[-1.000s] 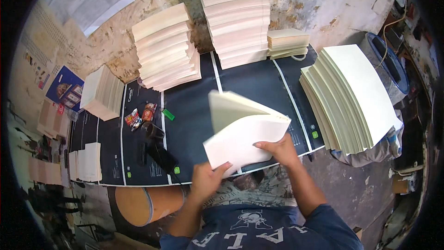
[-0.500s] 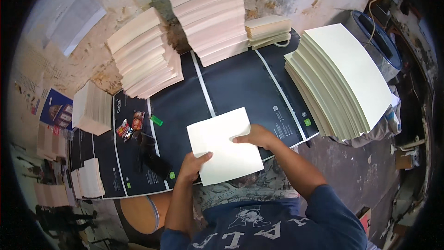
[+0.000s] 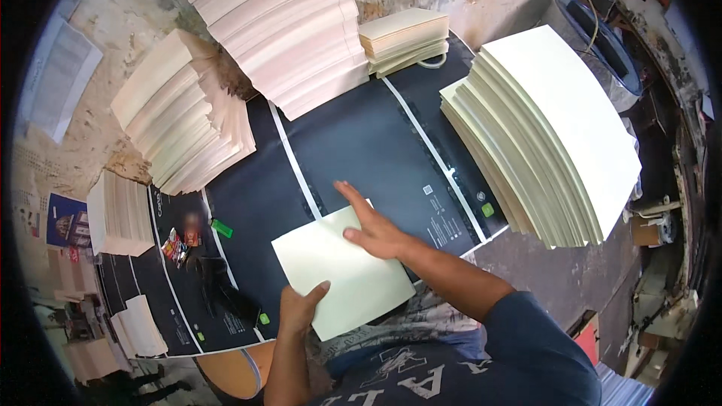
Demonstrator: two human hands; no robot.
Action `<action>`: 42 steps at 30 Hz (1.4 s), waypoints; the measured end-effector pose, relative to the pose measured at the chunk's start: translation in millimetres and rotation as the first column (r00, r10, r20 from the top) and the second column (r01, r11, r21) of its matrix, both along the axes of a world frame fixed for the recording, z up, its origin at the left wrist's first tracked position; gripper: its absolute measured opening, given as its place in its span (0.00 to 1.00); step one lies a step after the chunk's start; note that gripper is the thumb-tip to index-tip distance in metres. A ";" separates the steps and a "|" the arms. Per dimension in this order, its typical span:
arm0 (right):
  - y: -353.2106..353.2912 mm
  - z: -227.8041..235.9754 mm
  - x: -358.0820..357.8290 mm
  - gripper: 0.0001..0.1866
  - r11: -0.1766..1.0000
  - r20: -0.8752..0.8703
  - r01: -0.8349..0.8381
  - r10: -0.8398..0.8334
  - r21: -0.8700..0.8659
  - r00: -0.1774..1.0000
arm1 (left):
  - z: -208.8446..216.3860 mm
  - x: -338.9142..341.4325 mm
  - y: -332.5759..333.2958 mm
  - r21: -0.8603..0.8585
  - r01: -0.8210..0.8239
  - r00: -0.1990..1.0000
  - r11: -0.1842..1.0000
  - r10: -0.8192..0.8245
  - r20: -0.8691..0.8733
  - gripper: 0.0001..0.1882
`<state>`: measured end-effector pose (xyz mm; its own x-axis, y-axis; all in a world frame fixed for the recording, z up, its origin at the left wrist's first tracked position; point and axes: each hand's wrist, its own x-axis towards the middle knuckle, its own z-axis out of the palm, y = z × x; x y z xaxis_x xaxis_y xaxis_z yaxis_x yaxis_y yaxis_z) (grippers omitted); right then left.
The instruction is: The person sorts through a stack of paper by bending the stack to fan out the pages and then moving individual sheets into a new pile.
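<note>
A cream-white sheet of paper or thin card (image 3: 353, 282) lies tilted across the near edge of the table, partly over my lap. My left hand (image 3: 299, 308) grips its left side, thumb on top and the other fingers hidden underneath. Over the sheet's far right part, my right hand (image 3: 376, 231) is stretched out, its fingers reaching past the far edge and the thumb close to the surface. Whether more than one sheet is in my grip, I cannot tell. To the right stands a tall stack of similar cream sheets (image 3: 556, 120).
Pale pinkish paper stacks (image 3: 293, 45) line the wall on the black table (image 3: 353, 143). A smaller stack (image 3: 406, 37) sits between them and the cream stack. Left are snack packets (image 3: 177, 248), a green object (image 3: 222, 228) and a dark item (image 3: 218, 286). A blue-rimmed drum (image 3: 602, 45) stands back right.
My right hand has left the sheet's right edge and moved toward its far edge, fingers now stretched out. The view has shifted, and the sheet appears lower and further left.
</note>
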<state>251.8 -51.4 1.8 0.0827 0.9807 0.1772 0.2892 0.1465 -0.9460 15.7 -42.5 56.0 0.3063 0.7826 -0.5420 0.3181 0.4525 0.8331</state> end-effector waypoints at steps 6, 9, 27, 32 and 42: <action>27.9 -17.7 9.0 0.52 0.992 0.083 0.094 -0.101 0.086 0.991 | -11.7 1.2 -1.1 -0.059 -0.026 0.999 0.998 0.025 -0.020 0.22; 7.5 -6.4 5.1 0.53 0.952 -0.220 0.202 -0.151 0.231 0.964 | -15.1 -1.7 -3.4 0.044 -0.040 0.999 0.998 0.041 -0.009 0.21; -154.3 231.4 7.8 0.22 0.836 -0.527 -0.268 0.518 0.479 0.674 | -26.3 -21.0 1.4 -0.370 0.005 0.971 0.929 0.084 0.224 0.26; -167.8 229.4 -5.1 0.20 0.784 -0.449 -0.352 0.593 0.511 0.668 | -16.6 -7.7 -10.3 -0.174 -0.007 0.946 0.985 0.063 0.317 0.25; -161.2 192.7 -88.2 0.16 0.622 -0.494 -0.614 0.775 0.485 0.395 | -30.8 -26.8 1.6 -0.305 0.123 0.890 0.944 0.031 0.455 0.21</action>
